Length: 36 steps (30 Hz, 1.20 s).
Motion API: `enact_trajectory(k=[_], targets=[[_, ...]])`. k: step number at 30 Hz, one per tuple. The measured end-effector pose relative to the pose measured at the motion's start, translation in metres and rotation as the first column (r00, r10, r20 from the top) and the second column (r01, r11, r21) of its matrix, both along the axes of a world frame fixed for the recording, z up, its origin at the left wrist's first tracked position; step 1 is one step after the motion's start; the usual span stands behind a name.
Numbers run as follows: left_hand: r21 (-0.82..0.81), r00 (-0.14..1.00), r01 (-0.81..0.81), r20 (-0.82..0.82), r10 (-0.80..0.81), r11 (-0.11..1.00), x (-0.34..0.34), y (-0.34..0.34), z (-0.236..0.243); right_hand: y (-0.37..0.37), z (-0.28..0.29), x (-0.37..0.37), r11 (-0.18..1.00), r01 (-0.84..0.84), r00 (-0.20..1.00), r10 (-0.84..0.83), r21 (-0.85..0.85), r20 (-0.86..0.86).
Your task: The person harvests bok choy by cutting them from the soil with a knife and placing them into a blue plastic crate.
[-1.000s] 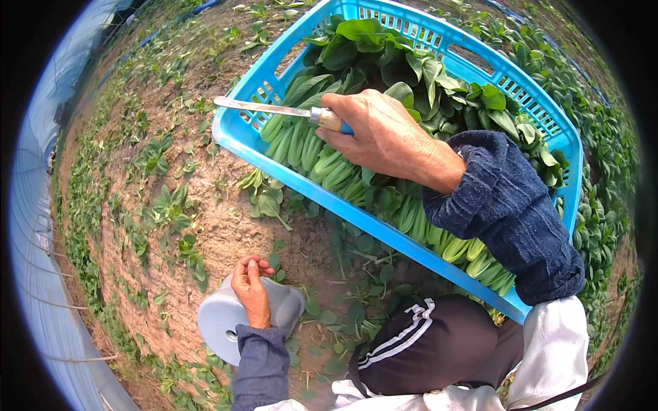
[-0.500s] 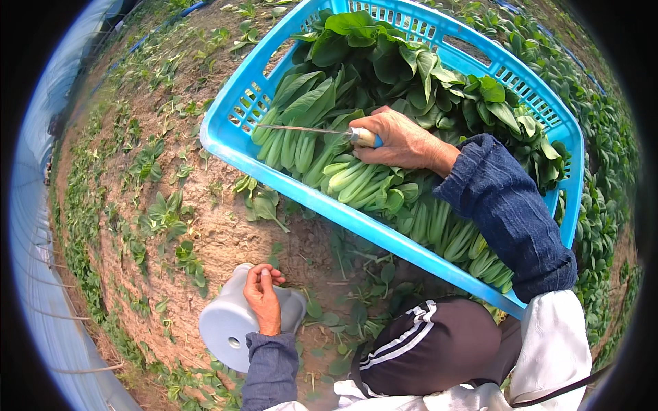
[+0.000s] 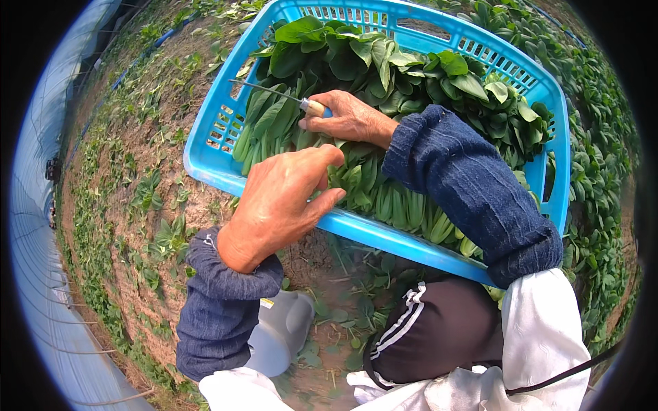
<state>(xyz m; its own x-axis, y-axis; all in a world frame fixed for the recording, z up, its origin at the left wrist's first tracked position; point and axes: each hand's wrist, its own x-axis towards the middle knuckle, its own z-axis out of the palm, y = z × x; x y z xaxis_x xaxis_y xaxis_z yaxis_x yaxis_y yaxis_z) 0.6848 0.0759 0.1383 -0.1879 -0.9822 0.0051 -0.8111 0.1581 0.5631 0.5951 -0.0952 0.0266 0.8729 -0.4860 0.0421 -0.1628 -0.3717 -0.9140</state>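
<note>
My right hand (image 3: 353, 120) grips the light wooden and blue handle of a knife (image 3: 314, 108), its thin blade pointing left over leafy greens (image 3: 459, 89). The greens lie in a blue plastic basket (image 3: 363, 233), pale stems toward me and dark leaves toward the far side. My left hand (image 3: 277, 195) reaches over the near rim with fingers bent and apart, thumb separate, holding nothing I can see. The greens just under that hand are partly hidden.
A grey plastic stool (image 3: 288, 329) sits on the soil below my left forearm, beside my dark-clad knee (image 3: 432, 329). Soil with low plants (image 3: 151, 192) lies left, denser leafy plants (image 3: 596, 192) right. Curved plastic tunnel wall (image 3: 48, 260) runs along the far left.
My left hand has risen from beside the stool to the basket's near rim. My right hand with the knife dipped toward the greens, then moved up and left.
</note>
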Motion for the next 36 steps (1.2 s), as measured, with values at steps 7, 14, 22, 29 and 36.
enact_trajectory(k=[7, 14, 22, 29, 36], targets=[[0.332, 0.961, 0.206, 0.109, -0.254, 0.921, 0.002, -0.068, -0.043, -0.005, 0.046, -0.027, 0.909, 0.418, 0.869, -0.396, -0.011, 0.298], [0.778, 0.996, 0.086, -0.076, -0.042, 0.622, 0.0, -0.097, -0.077, 0.019, 0.071, -0.088, 0.941, 0.252, 0.953, -0.282, 0.228, 0.113], [0.798, 0.995, 0.095, -0.065, -0.072, 0.595, -0.03, -0.099, -0.071, 0.044, 0.039, -0.13, 0.791, 0.311, 0.937, -0.348, 0.527, -0.032], [0.555, 0.972, 0.139, 0.082, -0.221, 0.82, -0.015, -0.06, -0.014, 0.041, 0.032, -0.112, 0.824, 0.366, 0.929, -0.352, 0.433, -0.115], [-0.013, 0.819, -0.378, -0.47, 0.328, 0.926, 0.01, 0.033, 0.034, 0.057, 0.075, -0.071, 0.929, 0.367, 0.924, -0.37, 0.046, 0.099]])
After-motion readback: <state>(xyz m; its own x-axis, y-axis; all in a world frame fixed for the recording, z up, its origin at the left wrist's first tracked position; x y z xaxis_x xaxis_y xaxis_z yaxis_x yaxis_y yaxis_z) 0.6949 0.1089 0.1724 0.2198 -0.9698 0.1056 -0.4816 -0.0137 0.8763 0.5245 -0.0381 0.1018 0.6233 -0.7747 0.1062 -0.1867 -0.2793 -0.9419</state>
